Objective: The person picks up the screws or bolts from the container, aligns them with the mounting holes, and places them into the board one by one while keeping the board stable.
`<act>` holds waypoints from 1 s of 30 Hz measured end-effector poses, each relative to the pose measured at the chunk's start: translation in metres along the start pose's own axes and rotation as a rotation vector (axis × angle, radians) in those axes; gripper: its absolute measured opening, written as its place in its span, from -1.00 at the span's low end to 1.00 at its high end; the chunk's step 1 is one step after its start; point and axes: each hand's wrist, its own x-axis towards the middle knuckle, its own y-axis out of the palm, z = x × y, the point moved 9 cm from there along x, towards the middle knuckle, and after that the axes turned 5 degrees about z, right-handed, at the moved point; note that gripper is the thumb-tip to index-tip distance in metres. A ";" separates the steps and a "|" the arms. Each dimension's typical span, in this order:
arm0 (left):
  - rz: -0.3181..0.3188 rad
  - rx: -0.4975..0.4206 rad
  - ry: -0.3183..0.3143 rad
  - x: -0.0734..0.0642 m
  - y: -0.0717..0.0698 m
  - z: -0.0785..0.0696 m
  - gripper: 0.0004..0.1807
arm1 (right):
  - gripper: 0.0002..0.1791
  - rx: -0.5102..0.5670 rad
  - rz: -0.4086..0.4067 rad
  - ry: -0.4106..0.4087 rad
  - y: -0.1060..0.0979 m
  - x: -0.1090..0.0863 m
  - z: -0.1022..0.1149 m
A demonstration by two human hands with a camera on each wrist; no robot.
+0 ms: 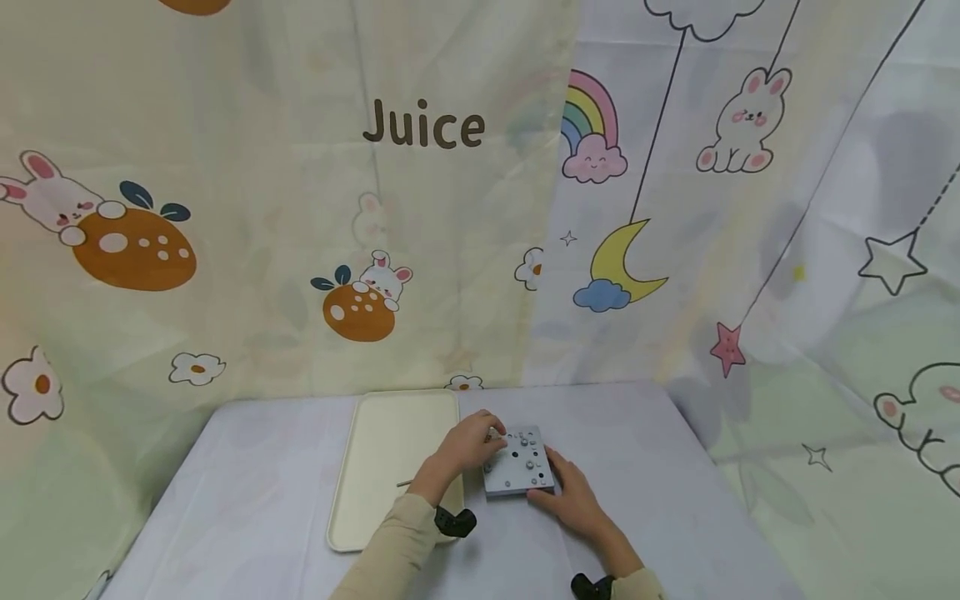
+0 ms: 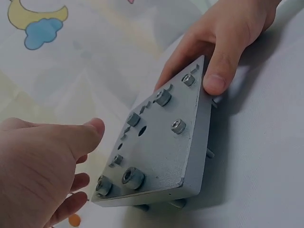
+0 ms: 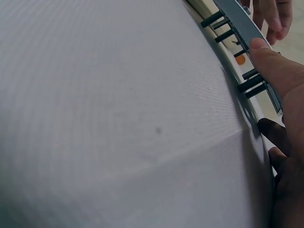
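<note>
A grey metal plate (image 1: 517,467) carries several socket-head screws (image 2: 133,177) and some bare holes. The screws' threaded ends (image 3: 254,90) stick out below it in the right wrist view. My right hand (image 1: 576,500) grips the plate's right edge, thumb on the near side face. My left hand (image 1: 468,442) is at the plate's far left corner. In the left wrist view the left hand (image 2: 42,166) is beside the plate with loosely bent fingers, and nothing shows between thumb and fingers. Its fingertips (image 3: 281,31) hang behind the plate in the right wrist view.
A cream tray (image 1: 356,467) lies to the left of the plate, partly under my left forearm. A thin dark rod (image 1: 405,483) shows on it beside the left wrist. White cloth (image 1: 262,500) covers the table, and a printed curtain (image 1: 262,208) hangs behind it.
</note>
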 end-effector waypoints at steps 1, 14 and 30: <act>-0.009 -0.015 0.003 -0.003 -0.002 -0.001 -0.84 | 0.07 -0.001 -0.001 -0.003 0.000 0.000 0.000; -0.117 -0.142 -0.021 -0.077 -0.030 0.050 -0.91 | 0.07 -0.002 0.011 0.004 0.001 -0.001 0.000; -0.187 -0.188 -0.235 -0.150 -0.041 0.126 -0.87 | 0.09 -0.007 0.009 0.012 0.001 -0.003 0.001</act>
